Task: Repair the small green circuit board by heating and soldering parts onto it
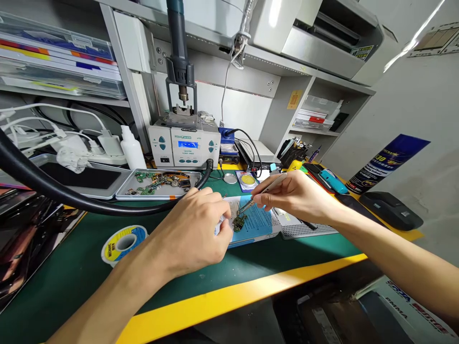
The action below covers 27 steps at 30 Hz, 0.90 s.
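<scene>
My right hand (pixel 289 193) grips a pair of metal tweezers (pixel 261 195), slanting down to the left. Their tips are at the upper edge of a small green circuit board (pixel 239 222); whether they touch it I cannot tell. The board lies on a blue and white printed book or box (pixel 260 222). Just left of the board, my left hand (pixel 199 227) is closed, fingers curled and thumb near the forefinger. What it holds, if anything, is hidden behind the fingers.
A tray (pixel 122 191) of circuit boards sits before the hot-air station (pixel 184 145). Its thick black hose (pixel 107 203) arches across the left. A wire spool (pixel 124 243) lies on the green mat (pixel 82 277). A perforated metal plate (pixel 304 229) and a spray can (pixel 389 162) are rightward.
</scene>
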{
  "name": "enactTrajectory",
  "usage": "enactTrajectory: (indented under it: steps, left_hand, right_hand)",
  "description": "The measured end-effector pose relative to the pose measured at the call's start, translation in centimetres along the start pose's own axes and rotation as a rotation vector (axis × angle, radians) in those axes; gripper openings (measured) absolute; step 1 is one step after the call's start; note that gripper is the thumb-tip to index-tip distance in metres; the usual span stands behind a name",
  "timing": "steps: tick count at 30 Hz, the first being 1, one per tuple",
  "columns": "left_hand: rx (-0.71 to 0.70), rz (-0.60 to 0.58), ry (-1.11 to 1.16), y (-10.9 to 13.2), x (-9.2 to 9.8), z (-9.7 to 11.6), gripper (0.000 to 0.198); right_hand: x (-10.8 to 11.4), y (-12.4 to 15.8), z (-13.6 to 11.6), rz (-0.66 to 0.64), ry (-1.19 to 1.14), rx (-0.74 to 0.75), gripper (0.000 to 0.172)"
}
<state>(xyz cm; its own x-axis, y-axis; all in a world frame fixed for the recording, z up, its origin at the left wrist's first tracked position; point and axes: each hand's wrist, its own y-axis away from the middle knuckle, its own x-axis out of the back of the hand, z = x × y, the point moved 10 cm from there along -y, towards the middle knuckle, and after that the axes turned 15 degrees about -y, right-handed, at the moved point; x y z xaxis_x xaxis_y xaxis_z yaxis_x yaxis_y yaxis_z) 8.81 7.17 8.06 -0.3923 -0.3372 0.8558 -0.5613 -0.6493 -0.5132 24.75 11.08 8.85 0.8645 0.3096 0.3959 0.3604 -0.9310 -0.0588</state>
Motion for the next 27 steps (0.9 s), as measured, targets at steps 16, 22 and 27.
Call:
enactTrajectory:
  steps: [16, 22, 27]
  left_hand:
    - [0.004, -0.108, 0.003, 0.4, -1.2, 0.3, 0.016]
    - [-0.014, -0.139, 0.025, 0.5, -1.7, 0.7, 0.018]
    - [-0.02, -0.157, 0.035, 0.4, -2.0, 0.9, 0.019]
  right_hand:
    - [1.0, 1.1, -1.5, 0.075, -0.008, 0.002, 0.021]
    - [0.5, 0.7, -0.9, 0.076, 0.041, -0.01, 0.028]
    - [0.3, 0.6, -0.5, 0.091, 0.038, -0.02, 0.02]
